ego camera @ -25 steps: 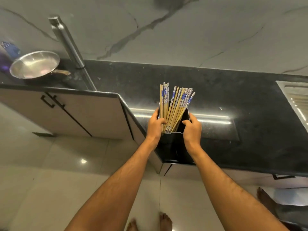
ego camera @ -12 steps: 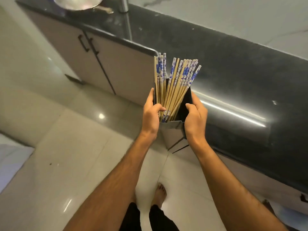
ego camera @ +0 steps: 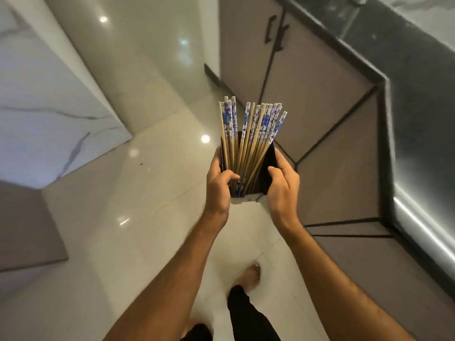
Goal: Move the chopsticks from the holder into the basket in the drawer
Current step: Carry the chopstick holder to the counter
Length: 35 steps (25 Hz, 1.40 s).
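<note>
The chopsticks point(ego camera: 251, 134) stand bundled in the dark holder point(ego camera: 267, 173), between the two hands. The left hand point(ego camera: 218, 185) and the right hand point(ego camera: 283, 185) are each closed around one side of it. A second ago the holder was at the tabletop point(ego camera: 418, 99); now it is carried above the floor point(ego camera: 123, 193), to the left. No drawer or basket is visible yet, so transport is probably only beginning.

home kitchen: dark countertop point(ego camera: 423, 99), cabinets point(ego camera: 307, 94), tiled floor point(ego camera: 147, 193)
</note>
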{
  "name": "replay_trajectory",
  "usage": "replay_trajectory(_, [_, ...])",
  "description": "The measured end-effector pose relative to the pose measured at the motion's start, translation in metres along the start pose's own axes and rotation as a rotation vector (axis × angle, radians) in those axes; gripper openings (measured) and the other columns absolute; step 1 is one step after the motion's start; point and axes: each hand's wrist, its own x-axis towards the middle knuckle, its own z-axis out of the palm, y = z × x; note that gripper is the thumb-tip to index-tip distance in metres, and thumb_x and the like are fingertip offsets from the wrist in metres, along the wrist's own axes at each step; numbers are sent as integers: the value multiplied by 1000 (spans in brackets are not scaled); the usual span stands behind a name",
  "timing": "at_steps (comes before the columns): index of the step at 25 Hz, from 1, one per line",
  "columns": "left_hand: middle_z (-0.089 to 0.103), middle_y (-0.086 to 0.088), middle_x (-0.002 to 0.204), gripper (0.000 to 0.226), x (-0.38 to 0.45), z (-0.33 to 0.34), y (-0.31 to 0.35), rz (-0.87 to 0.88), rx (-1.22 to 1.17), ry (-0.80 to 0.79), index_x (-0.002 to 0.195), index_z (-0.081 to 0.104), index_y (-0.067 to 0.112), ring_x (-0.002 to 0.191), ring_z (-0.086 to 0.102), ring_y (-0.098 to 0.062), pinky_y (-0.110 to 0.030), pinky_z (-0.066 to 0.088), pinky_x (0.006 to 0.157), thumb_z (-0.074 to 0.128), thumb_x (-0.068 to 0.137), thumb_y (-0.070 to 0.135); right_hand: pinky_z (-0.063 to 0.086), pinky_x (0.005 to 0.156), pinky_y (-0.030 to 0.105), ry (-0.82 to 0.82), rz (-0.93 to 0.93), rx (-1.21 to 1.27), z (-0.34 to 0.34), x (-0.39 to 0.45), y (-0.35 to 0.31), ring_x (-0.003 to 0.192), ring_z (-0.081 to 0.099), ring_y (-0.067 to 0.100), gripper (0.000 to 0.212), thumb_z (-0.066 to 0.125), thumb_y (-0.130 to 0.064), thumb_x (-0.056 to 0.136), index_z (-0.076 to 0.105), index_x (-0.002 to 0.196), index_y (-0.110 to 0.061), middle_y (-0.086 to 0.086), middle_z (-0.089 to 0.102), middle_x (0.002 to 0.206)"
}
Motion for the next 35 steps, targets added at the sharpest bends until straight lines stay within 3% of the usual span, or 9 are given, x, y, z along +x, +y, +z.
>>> replay_trajectory(5, [67, -10, 126, 67, -63, -153, 21, 83, -62, 254, 134, 58, 23, 114, 64, -20, -33, 55, 95, 44, 74, -3, 52, 99, 38, -250, 35, 36, 142, -77, 5, 115, 66, 17, 57, 35, 9, 93, 68, 125, -24, -4, 73, 119])
replay_trajectory(10, [72, 11, 120, 67, -162, -312, 35, 127, -163, 555, 126, 61, 35, 112, 66, -7, -19, 53, 88, 44, 74, -3, 54, 103, 44, -518, 98, -6, 285, -193, 13, 118, 65, 19, 52, 35, 7, 95, 65, 133, -13, 1, 71, 123])
replay_trajectory(14, [65, 1, 136, 74, -260, -417, 36, 188, -197, 785, 146, 51, 21, 125, 61, -15, -26, 53, 97, 45, 75, 0, 50, 105, 51, -755, 125, -33, 377, -297, 14, 119, 64, 21, 53, 34, 11, 94, 64, 133, -10, 6, 70, 125])
replay_trajectory(17, [65, 3, 136, 73, -341, -484, 29, 242, -233, 991, 149, 47, 20, 123, 62, -12, -25, 55, 94, 45, 79, 0, 51, 104, 50, -973, 135, -81, 436, -384, 17, 118, 64, 18, 52, 34, 8, 96, 63, 134, -13, 2, 70, 125])
replay_trajectory(23, [68, 9, 129, 66, -498, -567, 15, 312, -322, 1409, 140, 54, 29, 121, 63, -9, -23, 56, 89, 46, 80, 5, 51, 105, 48, -1382, 173, -100, 518, -552, 20, 121, 64, 19, 50, 36, 5, 98, 64, 134, -15, 4, 69, 128])
replay_trajectory(26, [70, 12, 127, 61, -572, -598, 7, 344, -365, 1585, 137, 56, 35, 119, 64, -7, -20, 56, 86, 47, 83, 9, 56, 99, 36, -1592, 176, -75, 544, -636, 14, 117, 66, 13, 48, 35, 2, 100, 63, 134, -18, 1, 70, 125])
replay_trajectory(30, [70, 14, 127, 61, -664, -629, 7, 398, -418, 1804, 131, 57, 42, 120, 64, -8, -29, 53, 96, 47, 81, 8, 56, 88, 19, -1812, 168, -59, 571, -743, 5, 112, 67, 6, 48, 34, 5, 100, 64, 132, -15, -3, 71, 121])
replay_trajectory(35, [71, 11, 127, 61, -770, -660, 4, 449, -505, 2004, 132, 57, 41, 119, 66, -11, -30, 55, 93, 48, 82, 9, 56, 82, 17, -2035, 148, -32, 589, -868, -11, 108, 68, 4, 56, 36, 0, 100, 68, 111, -44, -23, 73, 107])
